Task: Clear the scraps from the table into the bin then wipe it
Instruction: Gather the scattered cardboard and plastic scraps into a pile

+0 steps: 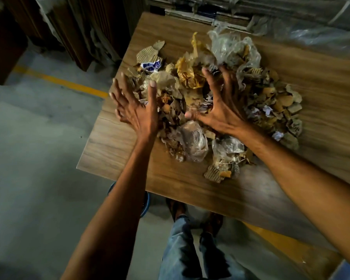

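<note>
A heap of scraps (271, 98) covers the middle of the wooden table (190, 184): torn cardboard, crumpled brown paper, clear plastic bags, a yellow plastic piece and small white paper bits. My left hand (135, 110) hovers at the heap's left edge, fingers spread, holding nothing. My right hand (222, 106) rests on top of the heap's middle with fingers splayed wide, pressing on the scraps without closing around any. A blue round rim of what may be the bin (147, 205) shows under the table's near edge, mostly hidden by my left forearm.
Grey concrete floor with a yellow line (61, 81) lies left of the table. Dark wooden panels (85, 31) stand at the back left. Stacked boards and plastic sheeting (291, 23) line the table's far side. My legs and feet (190, 239) stand at the near edge.
</note>
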`<state>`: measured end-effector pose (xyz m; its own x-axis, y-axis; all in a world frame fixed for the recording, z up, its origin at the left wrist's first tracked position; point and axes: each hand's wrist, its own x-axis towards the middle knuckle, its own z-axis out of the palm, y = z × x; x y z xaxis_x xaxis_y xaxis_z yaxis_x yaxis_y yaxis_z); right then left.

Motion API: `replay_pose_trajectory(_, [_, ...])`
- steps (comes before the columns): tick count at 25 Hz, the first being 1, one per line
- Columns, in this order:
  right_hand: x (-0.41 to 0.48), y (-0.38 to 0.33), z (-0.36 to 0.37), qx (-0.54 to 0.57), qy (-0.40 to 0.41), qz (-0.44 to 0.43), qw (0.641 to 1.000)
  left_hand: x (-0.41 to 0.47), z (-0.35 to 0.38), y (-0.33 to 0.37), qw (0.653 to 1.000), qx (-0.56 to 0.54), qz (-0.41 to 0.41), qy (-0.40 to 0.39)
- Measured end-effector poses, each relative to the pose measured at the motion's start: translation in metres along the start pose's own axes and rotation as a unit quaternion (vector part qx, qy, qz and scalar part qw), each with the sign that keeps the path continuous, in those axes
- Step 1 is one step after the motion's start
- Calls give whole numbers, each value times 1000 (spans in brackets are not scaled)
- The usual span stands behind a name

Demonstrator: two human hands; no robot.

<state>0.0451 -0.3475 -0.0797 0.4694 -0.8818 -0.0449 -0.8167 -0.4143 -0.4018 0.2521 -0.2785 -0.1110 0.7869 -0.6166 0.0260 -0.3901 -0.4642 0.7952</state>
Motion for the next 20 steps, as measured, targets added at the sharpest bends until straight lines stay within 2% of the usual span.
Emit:
replay_pose_trajectory(2, [2,-5,-1,-26,-34,-7,999,36,2,-1,999,26,-5,-29])
replay_pose_trajectory(5, [4,-9,-2,-19,-61,25,998,82,7,3,992,61,7,-110])
replay_pose_trajectory(7, [5,-8,-1,-17,-71,36,997,103,13,13,981,68,24,-182])
replay_pose_trajectory(10, [7,-5,-3,8,-135,43,990,114,23,25,961,90,41,-259])
replay_pose_trajectory(14, [9,-1,-11,16,-212,55,975,100,24,31,946,-10,39,-321])
replay_pose_trajectory(17, [5,-2,-5,-12,-207,41,977,77,24,42,929,-62,35,-364])
replay_pose_trajectory(20, [0,-3,5,-39,-158,29,986,57,31,43,928,-73,60,-361])
